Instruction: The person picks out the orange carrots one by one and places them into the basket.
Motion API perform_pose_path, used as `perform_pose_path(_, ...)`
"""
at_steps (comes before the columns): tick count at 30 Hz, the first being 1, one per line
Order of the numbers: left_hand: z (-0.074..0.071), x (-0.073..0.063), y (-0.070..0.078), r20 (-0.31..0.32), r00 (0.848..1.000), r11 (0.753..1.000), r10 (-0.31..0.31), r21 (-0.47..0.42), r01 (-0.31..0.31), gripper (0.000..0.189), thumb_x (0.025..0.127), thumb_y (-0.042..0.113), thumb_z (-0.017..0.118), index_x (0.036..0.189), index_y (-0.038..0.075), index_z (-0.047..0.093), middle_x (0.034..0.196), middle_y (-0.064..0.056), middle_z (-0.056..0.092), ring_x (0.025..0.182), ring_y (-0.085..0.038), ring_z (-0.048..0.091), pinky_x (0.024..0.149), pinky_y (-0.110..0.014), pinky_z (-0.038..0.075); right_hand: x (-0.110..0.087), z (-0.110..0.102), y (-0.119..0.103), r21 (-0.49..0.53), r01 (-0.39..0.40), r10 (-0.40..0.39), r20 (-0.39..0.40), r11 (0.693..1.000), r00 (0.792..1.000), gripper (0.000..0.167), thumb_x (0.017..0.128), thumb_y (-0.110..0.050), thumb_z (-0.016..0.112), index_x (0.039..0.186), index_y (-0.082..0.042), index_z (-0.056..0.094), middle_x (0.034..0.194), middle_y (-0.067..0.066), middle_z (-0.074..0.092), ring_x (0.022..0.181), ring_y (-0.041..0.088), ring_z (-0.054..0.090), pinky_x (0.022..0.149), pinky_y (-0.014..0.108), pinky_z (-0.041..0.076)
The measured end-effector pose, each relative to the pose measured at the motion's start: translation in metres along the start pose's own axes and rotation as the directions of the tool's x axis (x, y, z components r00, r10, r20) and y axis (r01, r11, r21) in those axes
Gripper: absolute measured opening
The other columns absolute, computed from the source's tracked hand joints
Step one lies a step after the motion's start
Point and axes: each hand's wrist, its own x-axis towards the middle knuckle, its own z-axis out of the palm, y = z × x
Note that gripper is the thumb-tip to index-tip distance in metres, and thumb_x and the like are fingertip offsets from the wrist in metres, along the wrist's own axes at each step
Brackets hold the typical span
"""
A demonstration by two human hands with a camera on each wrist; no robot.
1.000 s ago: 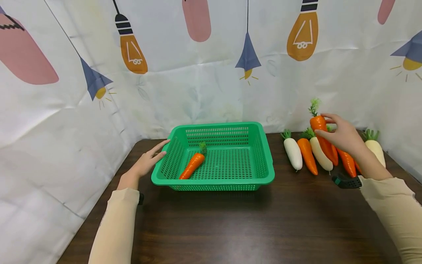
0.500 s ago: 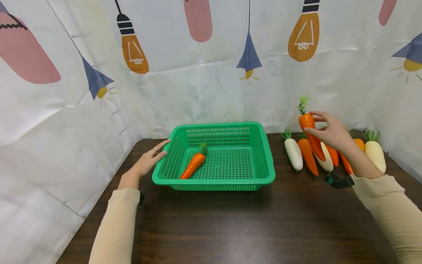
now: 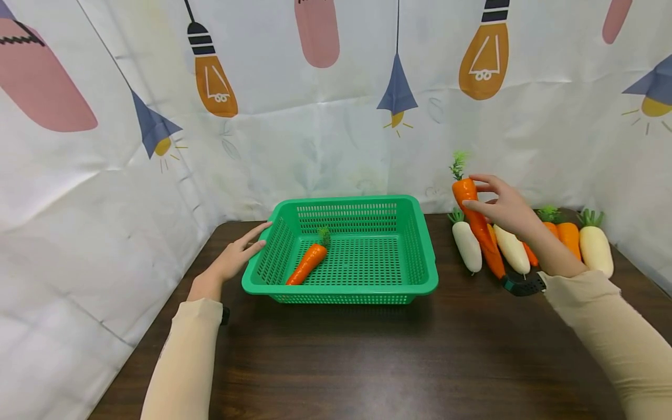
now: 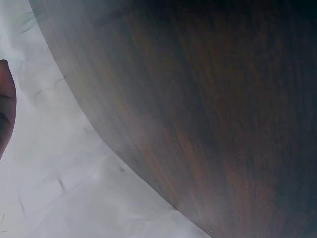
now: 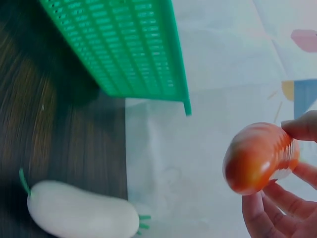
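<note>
A green plastic basket [image 3: 338, 289] stands on the dark wooden table, with one orange carrot [image 3: 307, 264] lying slanted at its left side. My left hand [image 3: 231, 259] has its fingers extended against the basket's left rim. In the left wrist view only a sliver of that hand shows at the left edge. My right hand [image 3: 501, 207] holds another carrot [image 3: 466, 193] by its upper part, between thumb and fingers. This carrot is raised, green top upward and tip pointing down, above the vegetables on the right. The right wrist view shows it end-on, with the basket's side nearby.
Beneath and beside my right arm lie a white radish [image 3: 467, 248], a second pale radish [image 3: 511, 249], several carrots [image 3: 569, 238] and a third radish [image 3: 596, 251]. A printed white cloth [image 3: 336, 146] hangs behind the table. The bare tabletop [image 3: 336, 356] extends in front of the basket.
My right hand has carried its carrot leftward from over the vegetable pile toward the basket, uncovering vegetables on the right. My left hand and the basket have stayed in place.
</note>
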Motion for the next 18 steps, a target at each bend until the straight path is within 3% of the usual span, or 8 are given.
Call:
perform_pose_path(6,0.000,0.000,0.001,0.003,1.000,1.000,0.001,-0.002,-0.001,0.060,0.112,0.039,0.041,0.166,0.023,0.021,0.166,-0.024,0.022,0.140,-0.055,0.034,0.105,-0.076,0.030,0.006,0.009,-0.008,0.069,-0.010,0.008,0.023,0.998,1.000,0.075,0.104,-0.032,0.063,0.164,-0.011,0.025,0.157,0.030,0.031,0.125,0.050,0.050,0.077,0.028,0.055)
perform_pose_path(18,0.000,0.001,0.000,0.003,1.000,1.000,-0.002,-0.004,0.002,0.060,0.112,0.039,0.041,0.166,0.024,0.021,0.166,-0.024,0.022,0.140,-0.056,0.035,0.105,-0.076,0.031,0.015,0.024,-0.023,0.138,-0.006,-0.001,0.047,0.990,0.999,0.071,0.104,-0.028,0.064,0.163,-0.014,0.029,0.158,0.025,0.033,0.123,0.044,0.052,0.074,0.028,0.054)
